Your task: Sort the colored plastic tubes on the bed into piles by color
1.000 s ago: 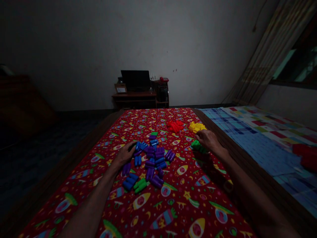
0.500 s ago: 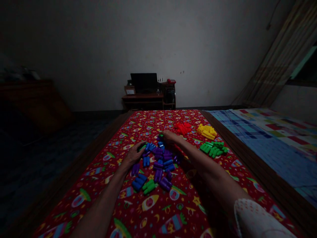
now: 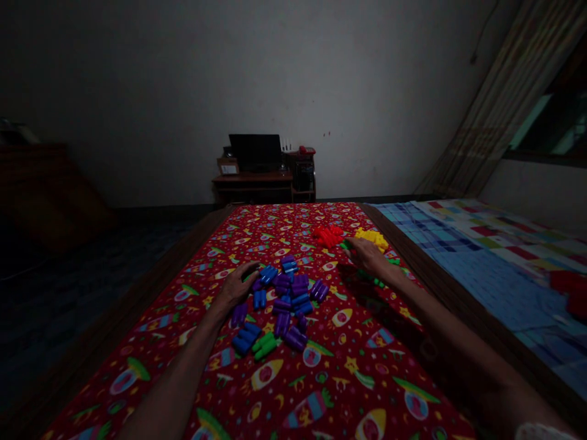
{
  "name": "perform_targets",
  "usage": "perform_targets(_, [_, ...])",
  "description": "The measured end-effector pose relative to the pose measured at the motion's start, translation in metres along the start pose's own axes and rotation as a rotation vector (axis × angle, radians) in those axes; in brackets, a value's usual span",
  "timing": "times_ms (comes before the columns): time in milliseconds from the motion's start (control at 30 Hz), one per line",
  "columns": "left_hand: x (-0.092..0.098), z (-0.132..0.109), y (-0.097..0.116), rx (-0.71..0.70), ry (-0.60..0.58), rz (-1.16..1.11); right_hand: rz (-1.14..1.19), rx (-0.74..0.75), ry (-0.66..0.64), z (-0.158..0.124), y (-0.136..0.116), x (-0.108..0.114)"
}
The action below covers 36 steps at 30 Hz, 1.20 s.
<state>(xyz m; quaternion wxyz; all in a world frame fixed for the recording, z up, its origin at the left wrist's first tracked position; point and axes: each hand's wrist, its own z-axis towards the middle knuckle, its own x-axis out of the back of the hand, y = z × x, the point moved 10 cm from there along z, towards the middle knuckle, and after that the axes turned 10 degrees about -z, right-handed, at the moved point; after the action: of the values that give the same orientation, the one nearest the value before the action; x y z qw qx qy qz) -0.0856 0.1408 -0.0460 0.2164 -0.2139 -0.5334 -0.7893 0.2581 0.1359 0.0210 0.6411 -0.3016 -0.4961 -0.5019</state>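
Note:
My right hand is closed on a green building block, whose end shows at the fingertips. It hovers by the red blocks and yellow blocks, partly covering the green blocks. My left hand rests at the left edge of a mixed pile, fingers apart, beside a blue block. That pile holds several purple blocks and blue ones. Nearest me lie another blue block and a single green block.
A red patterned cloth covers the table. Beyond it, a small desk by the wall carries a monitor and a red telephone. To the right is a bed with a blue checked sheet.
My right hand has carried the green block from the pile's far side rightward to the sorted blocks. My left hand stays by the pile; the view has turned slightly right.

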Motion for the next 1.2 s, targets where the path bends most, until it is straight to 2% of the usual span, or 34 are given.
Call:
perform_targets(133, [-0.001,0.001,0.003,-0.037,-0.024,0.056,-0.201,-0.179,-0.179,-0.032,0.057,-0.004])
perform_targets(200, [-0.002,0.001,0.004,-0.062,-0.036,0.074,-0.236,-0.225,-0.24,-0.04,0.07,-0.011])
perform_targets(300, [-0.005,0.002,0.007,-0.085,-0.016,0.133,-0.256,-0.232,-0.285,-0.045,0.074,-0.021])
perform_targets(400, [-0.005,0.003,0.007,-0.056,0.021,0.209,-0.229,-0.231,-0.249,-0.045,0.074,-0.021])
perform_targets(500, [-0.003,0.004,0.0,0.026,0.0,0.195,-0.16,-0.242,-0.098,-0.043,0.072,0.0])
perform_targets(600, [0.009,0.005,-0.007,0.14,0.001,0.044,-0.031,-0.188,0.028,-0.04,0.05,0.022])
perform_targets(667, [0.022,0.006,-0.003,0.186,0.059,-0.078,0.123,-0.096,0.075,-0.037,0.018,0.032])
perform_targets(767, [0.03,0.007,0.031,0.142,0.151,-0.22,0.436,0.081,0.126,-0.036,-0.045,0.043])
perform_targets(833, [0.014,0.003,0.066,0.091,0.124,-0.301,0.604,0.177,0.136,-0.038,-0.084,0.046])
perform_targets(933, [-0.033,-0.012,0.116,0.04,-0.033,-0.392,0.726,0.289,0.137,-0.044,-0.125,0.048])
perform_targets(1000, [-0.053,-0.024,0.138,0.006,-0.049,-0.402,0.755,0.313,0.119,-0.047,-0.135,0.047])
perform_targets(1067, [-0.066,-0.032,0.142,0.024,-0.056,-0.426,0.765,0.277,0.085,-0.049,-0.129,0.042])
perform_targets(1133, [-0.07,-0.033,0.136,0.063,-0.073,-0.454,0.746,0.205,0.07,-0.049,-0.108,0.037])
perform_targets(1200, [-0.06,-0.027,0.13,0.034,-0.059,-0.395,0.648,0.098,0.099,-0.052,-0.074,0.032])
